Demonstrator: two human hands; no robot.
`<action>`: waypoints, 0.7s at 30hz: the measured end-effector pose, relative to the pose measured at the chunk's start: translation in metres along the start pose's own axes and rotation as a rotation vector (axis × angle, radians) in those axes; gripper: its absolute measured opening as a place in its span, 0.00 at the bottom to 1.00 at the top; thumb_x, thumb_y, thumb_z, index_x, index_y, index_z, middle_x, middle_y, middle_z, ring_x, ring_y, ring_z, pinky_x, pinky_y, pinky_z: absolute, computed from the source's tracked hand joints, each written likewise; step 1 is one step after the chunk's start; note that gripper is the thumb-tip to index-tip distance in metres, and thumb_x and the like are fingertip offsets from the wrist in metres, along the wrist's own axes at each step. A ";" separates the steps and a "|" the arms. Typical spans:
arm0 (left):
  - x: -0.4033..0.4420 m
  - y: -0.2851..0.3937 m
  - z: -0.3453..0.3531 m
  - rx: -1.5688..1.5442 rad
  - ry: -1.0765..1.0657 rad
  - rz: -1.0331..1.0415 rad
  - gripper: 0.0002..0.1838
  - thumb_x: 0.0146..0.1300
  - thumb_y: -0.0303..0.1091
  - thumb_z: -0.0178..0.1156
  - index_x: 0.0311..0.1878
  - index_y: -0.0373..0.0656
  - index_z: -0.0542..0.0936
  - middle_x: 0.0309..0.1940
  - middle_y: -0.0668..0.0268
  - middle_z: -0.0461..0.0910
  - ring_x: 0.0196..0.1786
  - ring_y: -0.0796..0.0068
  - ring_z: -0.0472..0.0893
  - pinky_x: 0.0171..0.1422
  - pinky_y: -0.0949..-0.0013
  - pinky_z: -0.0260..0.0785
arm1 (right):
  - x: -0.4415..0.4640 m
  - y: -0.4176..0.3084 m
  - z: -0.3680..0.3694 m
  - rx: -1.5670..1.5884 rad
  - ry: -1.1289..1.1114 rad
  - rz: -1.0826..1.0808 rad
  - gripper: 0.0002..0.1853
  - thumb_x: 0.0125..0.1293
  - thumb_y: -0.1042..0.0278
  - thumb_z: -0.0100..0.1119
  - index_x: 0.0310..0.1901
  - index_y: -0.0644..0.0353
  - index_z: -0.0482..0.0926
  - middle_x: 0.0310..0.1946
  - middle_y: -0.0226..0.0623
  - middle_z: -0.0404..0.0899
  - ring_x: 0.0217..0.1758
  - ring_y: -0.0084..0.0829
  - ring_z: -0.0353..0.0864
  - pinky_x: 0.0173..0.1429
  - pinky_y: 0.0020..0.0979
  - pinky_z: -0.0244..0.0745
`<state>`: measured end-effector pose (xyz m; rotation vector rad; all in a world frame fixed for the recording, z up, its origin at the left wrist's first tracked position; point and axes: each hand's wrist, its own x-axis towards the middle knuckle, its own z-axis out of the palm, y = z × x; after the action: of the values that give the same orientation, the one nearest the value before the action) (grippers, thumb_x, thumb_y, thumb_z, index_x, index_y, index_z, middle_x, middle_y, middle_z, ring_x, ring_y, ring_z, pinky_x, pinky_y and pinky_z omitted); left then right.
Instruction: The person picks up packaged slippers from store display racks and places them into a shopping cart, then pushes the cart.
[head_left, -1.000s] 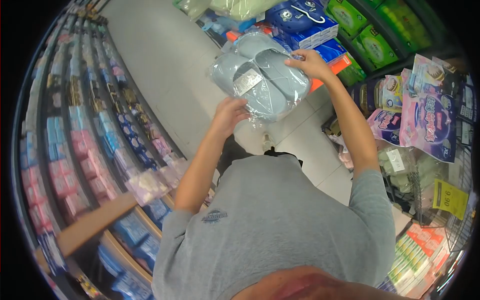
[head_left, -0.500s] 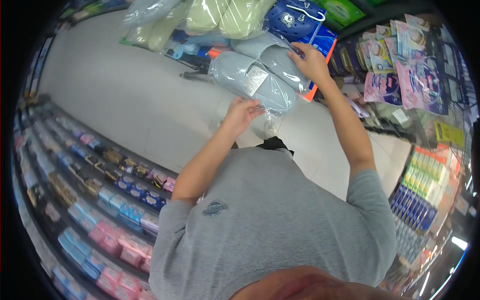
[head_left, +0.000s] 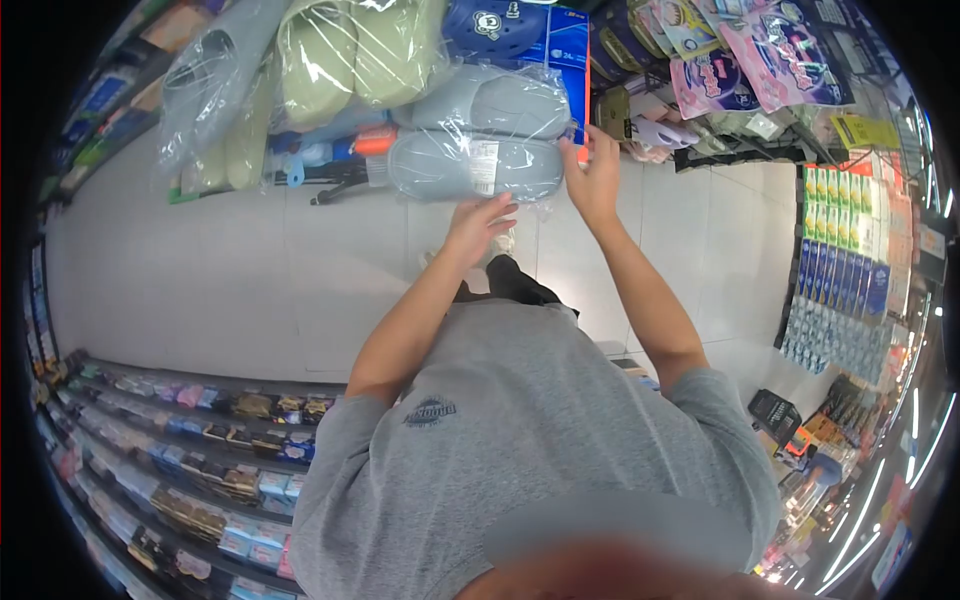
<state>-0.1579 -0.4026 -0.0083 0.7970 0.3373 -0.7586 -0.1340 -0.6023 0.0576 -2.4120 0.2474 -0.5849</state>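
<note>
2 grey slippers [head_left: 478,168] in clear bag [head_left: 545,195], held at R end by R hand [head_left: 580,152]; L hand [head_left: 480,228] at near edge, grip unclear.

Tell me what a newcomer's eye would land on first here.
Probably the grey-blue slippers in clear wrap at top centre, with the left hand at their near edge and the right hand at their right end. Next, the pale green slippers in shiny wrap, up and to the left, and the dark blue clog beyond.
</note>
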 end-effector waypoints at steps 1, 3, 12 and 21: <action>-0.001 0.002 -0.004 0.013 -0.001 -0.001 0.19 0.64 0.35 0.62 0.52 0.32 0.74 0.46 0.58 0.79 0.53 0.62 0.79 0.55 0.58 0.73 | -0.009 -0.001 0.000 0.004 0.002 0.083 0.25 0.59 0.58 0.65 0.52 0.68 0.73 0.47 0.50 0.75 0.47 0.43 0.77 0.50 0.37 0.73; -0.006 0.008 -0.007 0.098 -0.053 -0.027 0.20 0.64 0.37 0.62 0.53 0.32 0.74 0.49 0.56 0.79 0.53 0.62 0.79 0.54 0.59 0.74 | -0.026 -0.010 -0.001 0.092 -0.015 0.196 0.26 0.60 0.57 0.65 0.52 0.69 0.73 0.45 0.50 0.77 0.43 0.41 0.79 0.45 0.35 0.74; -0.016 0.020 -0.005 0.079 -0.127 -0.085 0.19 0.65 0.41 0.60 0.50 0.36 0.73 0.55 0.50 0.76 0.54 0.61 0.78 0.54 0.60 0.73 | -0.035 0.005 0.001 0.735 -0.378 0.720 0.33 0.60 0.52 0.67 0.56 0.72 0.69 0.31 0.40 0.80 0.28 0.24 0.78 0.31 0.25 0.73; -0.038 0.018 -0.064 -0.235 -0.054 0.117 0.12 0.65 0.35 0.59 0.46 0.38 0.76 0.50 0.56 0.78 0.55 0.56 0.76 0.58 0.50 0.70 | -0.024 0.021 -0.022 0.794 -0.454 0.742 0.26 0.59 0.58 0.68 0.51 0.68 0.73 0.30 0.33 0.78 0.27 0.21 0.75 0.30 0.25 0.73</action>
<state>-0.1708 -0.3283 -0.0206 0.5691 0.3219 -0.6170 -0.1661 -0.6235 0.0514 -1.4624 0.5500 0.1948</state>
